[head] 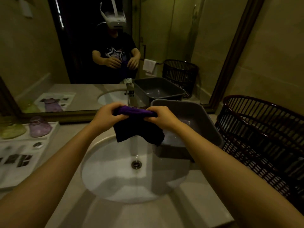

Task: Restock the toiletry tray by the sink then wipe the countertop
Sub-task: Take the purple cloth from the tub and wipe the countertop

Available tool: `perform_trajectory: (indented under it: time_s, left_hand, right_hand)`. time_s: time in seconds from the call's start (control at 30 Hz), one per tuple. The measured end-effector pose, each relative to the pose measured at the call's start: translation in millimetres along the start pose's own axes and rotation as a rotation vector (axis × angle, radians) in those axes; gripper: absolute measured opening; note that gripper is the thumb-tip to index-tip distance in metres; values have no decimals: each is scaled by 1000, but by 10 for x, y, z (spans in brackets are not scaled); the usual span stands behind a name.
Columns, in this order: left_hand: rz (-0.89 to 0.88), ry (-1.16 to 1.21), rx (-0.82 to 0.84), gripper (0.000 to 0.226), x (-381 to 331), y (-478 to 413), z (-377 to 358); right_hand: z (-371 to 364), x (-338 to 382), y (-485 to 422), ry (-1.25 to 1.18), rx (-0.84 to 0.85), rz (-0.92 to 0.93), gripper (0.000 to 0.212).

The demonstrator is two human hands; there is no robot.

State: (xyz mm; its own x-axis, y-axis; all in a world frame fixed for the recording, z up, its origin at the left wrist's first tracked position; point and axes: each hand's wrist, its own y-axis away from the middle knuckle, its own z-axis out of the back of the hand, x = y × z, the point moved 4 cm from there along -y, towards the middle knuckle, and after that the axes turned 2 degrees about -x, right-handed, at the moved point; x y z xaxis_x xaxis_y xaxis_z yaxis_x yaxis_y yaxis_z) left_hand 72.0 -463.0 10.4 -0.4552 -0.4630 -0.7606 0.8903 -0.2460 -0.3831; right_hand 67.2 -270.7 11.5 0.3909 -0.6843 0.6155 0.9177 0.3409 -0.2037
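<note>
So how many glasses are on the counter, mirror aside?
2, both upside down on the white tray left of the sink: a green glass at the frame's left edge and a purple glass beside it. More may lie out of frame.

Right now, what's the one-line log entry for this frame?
left hand: grips purple cloth | right hand: grips same cloth | cloth: bunched, hanging over sink | grey tub: right of sink

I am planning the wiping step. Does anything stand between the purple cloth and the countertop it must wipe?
The left hand and right hand hold the cloth over the sink. To the right, a grey tub and a dark basket sit on the countertop; to the left, the tray. Nothing visible blocks the front strip.
</note>
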Motion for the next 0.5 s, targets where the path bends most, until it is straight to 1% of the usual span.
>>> perform_trajectory:
  time_s: [0.13,0.23,0.4,0.5]
  left_hand:
    - [36,39,-14,31,300,334,478]
    - [88,43,5,35,573,622,849]
    - [199,9,95,26,1056,1113,1357]
    - [231,-40,109,24,1259,1376,1544]
  right_hand:
    - [-468,431,-67,-26,32,3,25]
    - [-904,731,-102,-37,66,0,25]
    - [-1710,1095,-103,-53,115,-34,19]
    - [-2105,1226,-41,-68,136,-74,15]
